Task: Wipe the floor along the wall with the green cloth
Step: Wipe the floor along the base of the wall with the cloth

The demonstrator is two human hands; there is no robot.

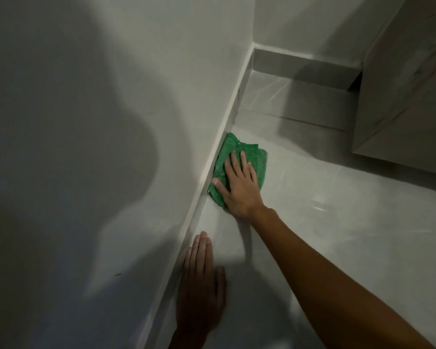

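The right hand (239,187) lies flat on the green cloth (237,170), fingers spread out and palm down, pressing it onto the floor (312,235). The hand is not gripping the cloth, just resting on top of it. The cloth is bunched up and sits right where the floor meets the wall (111,122), with its left edge touching the low strip at the bottom of the wall (212,172). The right arm reaches out long from the lower right corner. The left hand (202,280) is closer to the person, flat on the floor with its fingers together, just beside the same strip. It holds nothing. This hand is in a dark shadow. A big shadow also falls on the wall. Farther away, past the cloth, the wall turns a corner, and a pale cabinet (400,109) stands on the right
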